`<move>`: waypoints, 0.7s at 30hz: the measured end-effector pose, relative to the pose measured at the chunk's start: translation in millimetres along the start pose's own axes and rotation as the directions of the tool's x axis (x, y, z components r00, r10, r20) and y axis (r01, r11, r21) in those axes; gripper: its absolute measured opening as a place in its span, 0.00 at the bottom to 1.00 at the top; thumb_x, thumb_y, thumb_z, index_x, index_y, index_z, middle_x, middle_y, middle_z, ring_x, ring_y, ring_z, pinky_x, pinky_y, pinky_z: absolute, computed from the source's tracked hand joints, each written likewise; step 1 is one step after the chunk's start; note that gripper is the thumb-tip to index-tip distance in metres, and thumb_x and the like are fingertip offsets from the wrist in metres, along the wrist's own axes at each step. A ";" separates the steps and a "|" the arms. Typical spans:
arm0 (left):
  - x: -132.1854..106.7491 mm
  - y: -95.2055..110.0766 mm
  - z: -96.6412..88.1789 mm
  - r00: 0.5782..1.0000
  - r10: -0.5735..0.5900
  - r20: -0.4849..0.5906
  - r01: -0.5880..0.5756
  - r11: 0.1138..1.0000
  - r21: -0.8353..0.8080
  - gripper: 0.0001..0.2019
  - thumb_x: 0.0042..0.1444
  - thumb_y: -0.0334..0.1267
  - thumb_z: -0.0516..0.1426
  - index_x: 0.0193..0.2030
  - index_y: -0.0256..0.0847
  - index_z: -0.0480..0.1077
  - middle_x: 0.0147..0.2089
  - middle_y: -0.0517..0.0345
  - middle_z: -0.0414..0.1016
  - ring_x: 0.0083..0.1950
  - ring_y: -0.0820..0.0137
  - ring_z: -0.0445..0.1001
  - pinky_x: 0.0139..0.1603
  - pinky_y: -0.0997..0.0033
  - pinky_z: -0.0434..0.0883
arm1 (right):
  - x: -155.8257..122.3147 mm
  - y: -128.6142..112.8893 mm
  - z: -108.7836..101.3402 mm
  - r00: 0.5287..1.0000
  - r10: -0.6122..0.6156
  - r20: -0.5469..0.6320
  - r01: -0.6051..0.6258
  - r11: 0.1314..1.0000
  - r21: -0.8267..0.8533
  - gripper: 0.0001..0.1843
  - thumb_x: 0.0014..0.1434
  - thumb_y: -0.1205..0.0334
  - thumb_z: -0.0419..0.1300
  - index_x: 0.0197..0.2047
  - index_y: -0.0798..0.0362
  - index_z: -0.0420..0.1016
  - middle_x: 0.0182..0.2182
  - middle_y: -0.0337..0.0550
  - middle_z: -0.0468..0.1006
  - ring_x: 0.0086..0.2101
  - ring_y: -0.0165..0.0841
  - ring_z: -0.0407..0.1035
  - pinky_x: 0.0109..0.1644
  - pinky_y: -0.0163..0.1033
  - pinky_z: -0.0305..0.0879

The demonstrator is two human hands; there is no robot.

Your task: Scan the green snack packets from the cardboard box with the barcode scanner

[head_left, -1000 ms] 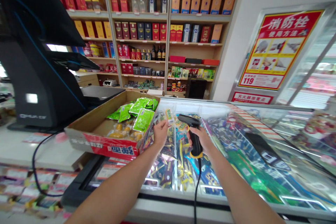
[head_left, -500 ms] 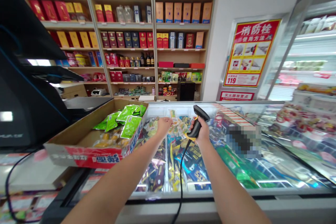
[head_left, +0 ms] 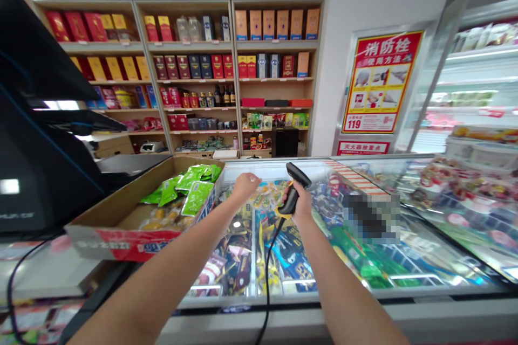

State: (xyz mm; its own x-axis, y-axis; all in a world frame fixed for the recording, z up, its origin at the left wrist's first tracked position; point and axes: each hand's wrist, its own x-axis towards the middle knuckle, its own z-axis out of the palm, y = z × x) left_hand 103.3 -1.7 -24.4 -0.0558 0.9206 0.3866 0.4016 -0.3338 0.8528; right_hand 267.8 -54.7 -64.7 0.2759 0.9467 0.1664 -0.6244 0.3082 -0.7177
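Nearest, a thin black cord runs over the glass-topped freezer up to the scanner; it looks flexible and probably adds a slight drag. To the left, the open carton has green packets in it, likely light, soft and slippery, best pinched by an edge. Farther in, above the freezer's middle, the scanner sits in the right grip, fingers wrapped around its handle, head up. It should be light and stiff, its smooth casing fairly slick; the handle below the head is the place to hold. Left of it, the left grip has curled fingers; whether they hold anything I cannot tell. Farthest stand shelves of boxes.
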 end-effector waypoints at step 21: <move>3.5 -78.7 -220.2 0.918 -0.360 0.166 0.128 0.664 0.737 0.21 0.23 0.44 0.70 0.07 0.42 0.60 0.09 0.59 0.57 0.22 0.64 0.68 0.34 0.67 0.69 | -16.1 33.5 1.9 0.955 0.083 0.286 0.020 0.939 -0.342 0.16 0.48 0.50 0.66 0.31 0.55 0.72 0.16 0.37 0.72 0.13 0.29 0.64 0.15 0.35 0.63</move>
State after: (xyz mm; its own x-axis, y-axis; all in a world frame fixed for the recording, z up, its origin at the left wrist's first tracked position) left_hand -129.8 -16.8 -12.8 -0.0445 0.9990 -0.0107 0.9332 0.0454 0.3566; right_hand 241.0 -59.5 -90.1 0.0026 0.9564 0.2922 -0.3311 0.2765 -0.9022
